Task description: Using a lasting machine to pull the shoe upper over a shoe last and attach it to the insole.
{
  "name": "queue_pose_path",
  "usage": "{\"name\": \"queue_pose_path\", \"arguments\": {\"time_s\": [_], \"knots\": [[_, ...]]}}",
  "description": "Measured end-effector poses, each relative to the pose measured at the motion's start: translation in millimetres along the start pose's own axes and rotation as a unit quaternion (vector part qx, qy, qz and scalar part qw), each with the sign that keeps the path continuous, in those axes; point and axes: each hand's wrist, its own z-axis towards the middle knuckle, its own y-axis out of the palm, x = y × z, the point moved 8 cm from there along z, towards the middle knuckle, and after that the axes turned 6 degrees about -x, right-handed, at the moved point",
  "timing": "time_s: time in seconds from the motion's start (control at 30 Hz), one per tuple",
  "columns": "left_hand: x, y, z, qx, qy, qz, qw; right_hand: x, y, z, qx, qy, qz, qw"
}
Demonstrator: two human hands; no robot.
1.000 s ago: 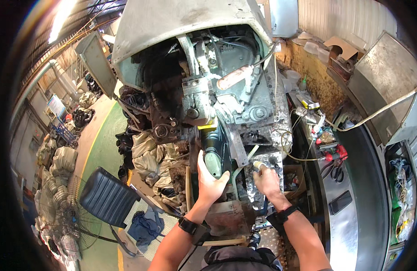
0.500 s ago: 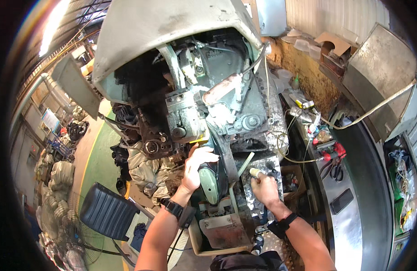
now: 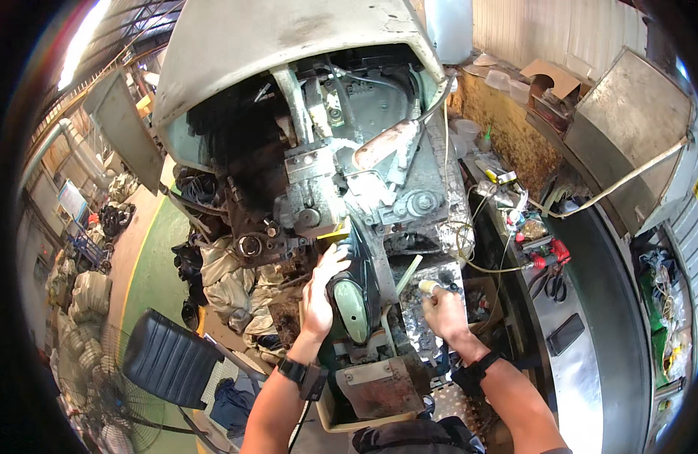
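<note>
A black shoe upper (image 3: 362,266) with a green, sole-shaped piece (image 3: 351,309) facing me sits at the front of a large grey machine (image 3: 379,106). My left hand (image 3: 320,291) lies along the left side of this shoe, fingers stretched and touching the black part; their tips are partly hard to make out. To the right, my right hand (image 3: 444,314) is closed around a pale yellow knob-like piece (image 3: 428,286) over a worn metal plate (image 3: 418,331). Whether that piece is fixed to the machine cannot be seen. A pale green rod (image 3: 409,274) slants between the shoe and my right hand.
On the right, a metal bench (image 3: 580,378) holds a phone (image 3: 565,334), scissors (image 3: 549,284) and a red tool (image 3: 555,253). A black padded chair (image 3: 170,356) and a wire fan (image 3: 107,378) stand at left. Beige cloth bundles (image 3: 228,284) lie beside the machine.
My left hand's fingers have come down against the shoe's left side from above it. My right hand keeps its hold on the knob-like piece. The whole view has shifted slightly.
</note>
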Motion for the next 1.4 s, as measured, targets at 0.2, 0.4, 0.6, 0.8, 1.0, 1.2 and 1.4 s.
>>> {"name": "queue_pose_path", "arguments": {"time_s": [0.2, 0.4, 0.6, 0.8, 1.0, 1.2, 1.4], "knots": [[3.4, -21.5, -58.3, 0.053, -0.052, -0.010, 0.997, 1.3, -6.3, 0.2, 0.084, -0.055, 0.027, 0.995], [-3.1, -35.9, -65.1, 0.061, -0.113, 0.018, 0.992, 0.0, -7.1, -0.9, 0.056, 0.003, 0.028, 0.998], [-1.6, -45.8, -49.5, 0.075, -0.062, 0.060, 0.993, -1.7, -10.9, -4.7, 0.125, -0.052, -0.005, 0.991], [16.2, -47.7, -31.9, -0.012, -0.021, 0.223, 0.975, -78.1, 7.5, -24.7, -0.002, -0.071, 0.193, 0.978], [11.0, -52.0, -24.0, -0.081, 0.026, 0.182, 0.980, -181.0, 48.4, -52.3, 0.016, -0.264, 0.052, 0.963], [-18.8, -75.3, -36.9, 0.110, -0.057, 0.081, 0.989, -178.0, 57.5, -52.5, 0.037, -0.270, 0.044, 0.961], [-23.8, -64.1, -57.5, 0.090, -0.098, -0.035, 0.990, -173.0, 54.5, -53.6, 0.057, -0.291, 0.091, 0.951]]}}
